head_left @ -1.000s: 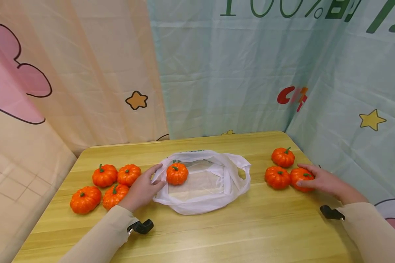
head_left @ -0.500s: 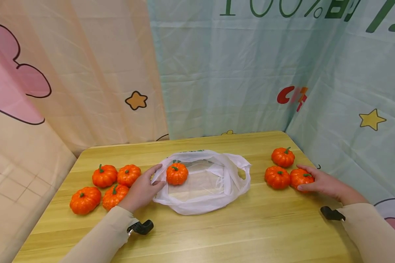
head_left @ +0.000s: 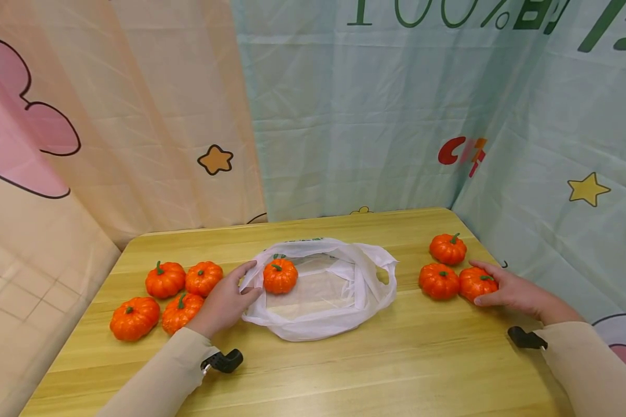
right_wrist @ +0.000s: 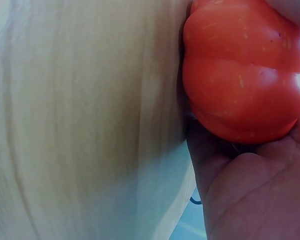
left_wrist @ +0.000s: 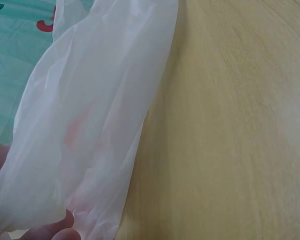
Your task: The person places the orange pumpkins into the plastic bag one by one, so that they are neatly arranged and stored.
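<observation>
A white plastic carrier bag [head_left: 323, 330] lies spread at the middle of the table, its mouth gaping upward. One small orange pumpkin [head_left: 280, 276] sits inside at its left end. My left hand [head_left: 225, 301] holds the bag's left edge by the handle; the left wrist view shows fingertips [left_wrist: 65, 220] at the thin plastic. On the right, my right hand [head_left: 513, 291] grips another pumpkin [head_left: 475, 282], fingers behind it and thumb in front. That pumpkin [right_wrist: 245, 70] rests close against the table in the right wrist view, with the palm beside it.
Two more pumpkins, a front one [head_left: 439, 282] and a back one [head_left: 447, 249], stand beside the gripped one. Several pumpkins [head_left: 134, 318] cluster at the left, partly behind the left forearm. Printed curtains [head_left: 344, 127] hang along the wooden table's [head_left: 344, 382] back and sides.
The right thumb has shifted slightly down the front of the gripped pumpkin. The left hand, the bag and the other pumpkins stay in place.
</observation>
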{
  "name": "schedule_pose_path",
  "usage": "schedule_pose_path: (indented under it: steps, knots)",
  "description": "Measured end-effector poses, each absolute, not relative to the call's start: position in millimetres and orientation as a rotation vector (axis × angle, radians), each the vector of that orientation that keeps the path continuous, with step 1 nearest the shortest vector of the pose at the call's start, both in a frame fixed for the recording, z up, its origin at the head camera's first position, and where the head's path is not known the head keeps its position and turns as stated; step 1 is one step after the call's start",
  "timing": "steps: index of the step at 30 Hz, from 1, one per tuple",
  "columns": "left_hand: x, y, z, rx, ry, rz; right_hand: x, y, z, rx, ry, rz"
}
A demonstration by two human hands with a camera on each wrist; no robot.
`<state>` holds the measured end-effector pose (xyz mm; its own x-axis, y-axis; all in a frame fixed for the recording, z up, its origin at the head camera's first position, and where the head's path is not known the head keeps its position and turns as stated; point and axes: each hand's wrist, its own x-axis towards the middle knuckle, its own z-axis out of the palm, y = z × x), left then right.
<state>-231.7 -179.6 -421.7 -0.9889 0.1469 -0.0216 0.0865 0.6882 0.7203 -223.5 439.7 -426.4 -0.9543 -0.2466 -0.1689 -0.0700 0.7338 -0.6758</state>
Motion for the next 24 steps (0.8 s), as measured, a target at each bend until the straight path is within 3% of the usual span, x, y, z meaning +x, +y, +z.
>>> schedule_pose_path:
  steps: [24]
  knots:
    - [-232, -178, -421, 0.201, 2.802, 1.207, -226, 437, -410, -0.234, 2.812, -1.023]
